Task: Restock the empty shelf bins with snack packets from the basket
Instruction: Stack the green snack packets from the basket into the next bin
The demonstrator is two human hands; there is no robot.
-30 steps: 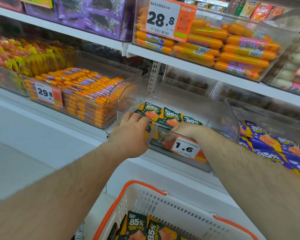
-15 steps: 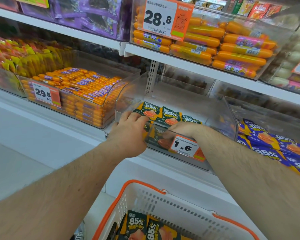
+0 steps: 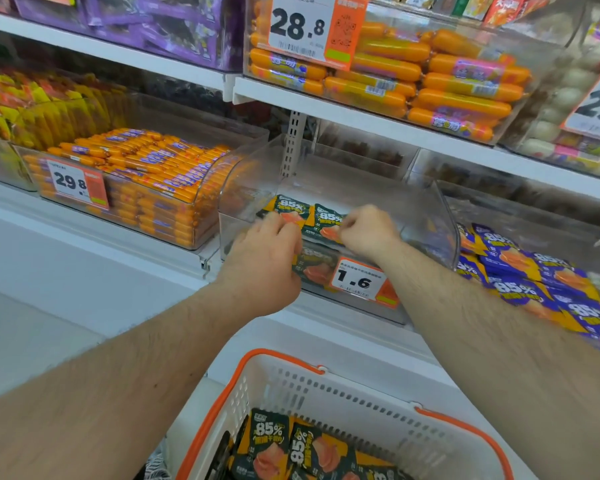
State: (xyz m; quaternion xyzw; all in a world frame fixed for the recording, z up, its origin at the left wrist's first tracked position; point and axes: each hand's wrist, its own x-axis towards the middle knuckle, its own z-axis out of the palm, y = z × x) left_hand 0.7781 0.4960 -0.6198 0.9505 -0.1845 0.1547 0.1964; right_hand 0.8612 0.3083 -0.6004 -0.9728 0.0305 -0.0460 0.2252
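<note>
Dark green snack packets (image 3: 293,211) marked "85%" stand in a row inside the clear shelf bin (image 3: 426,216), just beyond the knuckles of both hands; another packet lies flat on the bin floor beneath the hands, seen through the front wall. The left hand (image 3: 262,261) reaches over the bin's front edge with fingers curled down onto the lower edge of the leftmost upright packet; whether it grips or only presses cannot be told. The right hand (image 3: 366,230) has its fingers bent, thumb and fingertips pinching the bottom edge of the neighbouring packet (image 3: 328,220). Directly below the right wrist, on the bin's front, hangs an orange-and-white price tag (image 3: 359,280) reading 1.6. Below both forearms, nearest the viewer, sits a white basket (image 3: 343,396) with orange rim, holding more packets (image 3: 269,441) of the same kind. Right of the right forearm lie blue "85%" packets (image 3: 520,271) in the adjoining bin. Left of the left hand, a bin of orange sausage sticks (image 3: 146,181) carries a 29.8 tag. Above the hands, on the upper shelf, larger orange sausages (image 3: 447,81) sit behind a 28.8 tag (image 3: 312,27).
</note>
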